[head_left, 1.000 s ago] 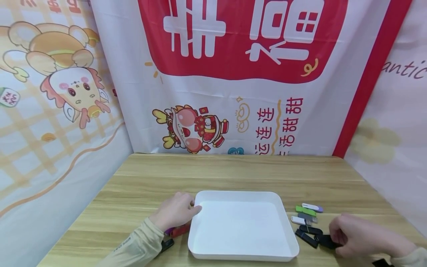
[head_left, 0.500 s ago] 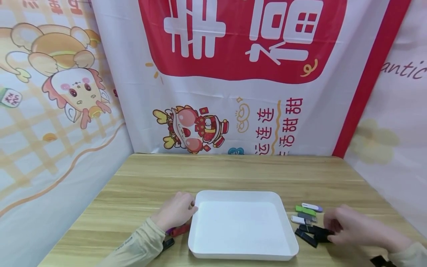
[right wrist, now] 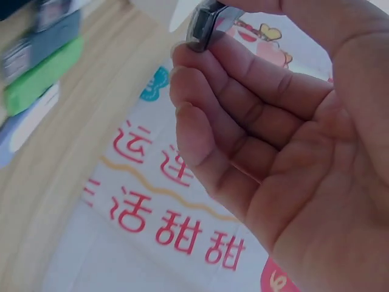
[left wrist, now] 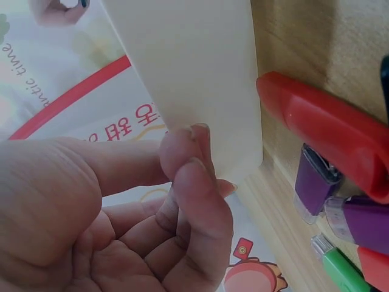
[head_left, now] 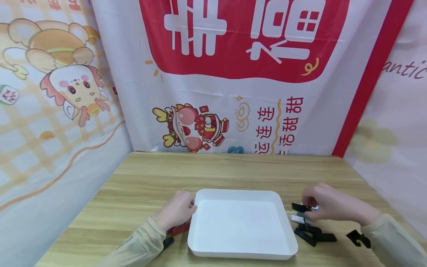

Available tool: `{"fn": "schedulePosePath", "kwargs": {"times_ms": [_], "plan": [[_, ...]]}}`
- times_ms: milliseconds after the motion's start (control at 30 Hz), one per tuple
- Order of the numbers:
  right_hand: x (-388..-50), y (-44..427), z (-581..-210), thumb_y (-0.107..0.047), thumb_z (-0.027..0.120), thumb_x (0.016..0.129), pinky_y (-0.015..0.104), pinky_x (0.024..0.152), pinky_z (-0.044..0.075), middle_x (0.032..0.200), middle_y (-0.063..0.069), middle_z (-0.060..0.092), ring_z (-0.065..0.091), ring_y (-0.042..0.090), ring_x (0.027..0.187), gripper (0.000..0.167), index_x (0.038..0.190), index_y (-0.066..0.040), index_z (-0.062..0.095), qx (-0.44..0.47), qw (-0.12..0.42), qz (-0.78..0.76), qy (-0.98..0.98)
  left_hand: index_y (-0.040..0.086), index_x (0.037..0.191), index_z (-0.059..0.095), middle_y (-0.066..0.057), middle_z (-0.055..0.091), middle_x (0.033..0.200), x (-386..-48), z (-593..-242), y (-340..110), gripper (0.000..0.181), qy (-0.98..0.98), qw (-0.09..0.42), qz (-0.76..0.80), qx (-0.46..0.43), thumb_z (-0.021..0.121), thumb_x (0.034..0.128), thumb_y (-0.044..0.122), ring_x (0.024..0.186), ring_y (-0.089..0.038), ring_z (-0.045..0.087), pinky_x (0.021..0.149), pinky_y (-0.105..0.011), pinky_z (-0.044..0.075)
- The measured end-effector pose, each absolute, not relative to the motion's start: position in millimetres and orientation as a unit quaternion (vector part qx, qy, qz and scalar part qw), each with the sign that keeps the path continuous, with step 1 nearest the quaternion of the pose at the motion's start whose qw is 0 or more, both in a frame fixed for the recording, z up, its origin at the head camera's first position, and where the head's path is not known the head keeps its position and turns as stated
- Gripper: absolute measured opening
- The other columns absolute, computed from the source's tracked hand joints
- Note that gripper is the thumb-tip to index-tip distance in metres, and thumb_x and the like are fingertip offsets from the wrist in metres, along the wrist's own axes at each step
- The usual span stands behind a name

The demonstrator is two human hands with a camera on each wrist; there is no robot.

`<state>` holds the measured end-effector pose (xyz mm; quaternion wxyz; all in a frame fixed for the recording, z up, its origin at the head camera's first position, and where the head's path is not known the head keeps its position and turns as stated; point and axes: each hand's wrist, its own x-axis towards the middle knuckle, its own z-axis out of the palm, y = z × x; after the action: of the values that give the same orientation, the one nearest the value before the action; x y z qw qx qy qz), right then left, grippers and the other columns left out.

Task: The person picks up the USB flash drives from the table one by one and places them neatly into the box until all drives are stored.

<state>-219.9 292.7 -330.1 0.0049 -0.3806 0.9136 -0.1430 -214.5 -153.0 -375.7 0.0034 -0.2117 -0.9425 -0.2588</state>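
My right hand (head_left: 328,204) pinches a black USB stick (head_left: 299,207) above a cluster of USB sticks right of the white tray (head_left: 242,222). The stick's clear-ended tip (right wrist: 205,27) shows at the fingertips in the right wrist view. Below it lie a white stick (head_left: 297,219) and several black ones (head_left: 305,236). My left hand (head_left: 178,211) stays at the tray's left rim, fingers loosely curled with thumb and index tips together, nothing visible between them. Beside it, in the left wrist view, lie a red stick (left wrist: 325,131), purple sticks (left wrist: 316,179) and a green one (left wrist: 340,264).
A black object (head_left: 358,238) lies on the wooden table (head_left: 233,170) near my right sleeve. Another black stick (head_left: 168,242) shows by the left sleeve. Printed cloths (head_left: 240,89) hang behind the table and on both sides.
The right hand has moved up and left, carrying a black USB stick from the front of the cluster to its far end. The left thumb has drawn back slightly from the tray's rim.
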Motion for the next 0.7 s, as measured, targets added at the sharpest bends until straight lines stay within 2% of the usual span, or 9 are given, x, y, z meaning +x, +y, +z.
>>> {"fn": "schedulePosePath", "kwargs": {"times_ms": [300, 700], "plan": [[-237, 248, -318, -0.019, 0.083, 0.077, 0.024, 0.055, 0.046, 0.07, -0.013, 0.054, 0.049, 0.004, 0.062, 0.019, 0.079, -0.024, 0.064, -0.353, 0.02, -0.112, 0.929, 0.011, 0.06, 0.054, 0.005, 0.041, 0.049, -216, -373, -152, 0.035, -0.942, 0.002, -0.263, -0.208, 0.058, 0.0927, 0.001, 0.039, -0.006, 0.038, 0.039, -0.019, 0.032], [-249, 209, -327, -0.018, 0.083, 0.077, 0.026, 0.055, 0.044, 0.072, -0.011, 0.054, 0.048, 0.008, 0.062, 0.019, 0.077, -0.022, 0.065, -0.332, 0.006, -0.056, 0.942, 0.007, 0.066, 0.058, 0.002, 0.048, 0.052, -214, -373, -152, 0.028, -0.939, -0.013, -0.277, -0.203, 0.056, 0.0926, -0.001, 0.041, -0.007, 0.043, 0.04, -0.019, 0.035]]}}
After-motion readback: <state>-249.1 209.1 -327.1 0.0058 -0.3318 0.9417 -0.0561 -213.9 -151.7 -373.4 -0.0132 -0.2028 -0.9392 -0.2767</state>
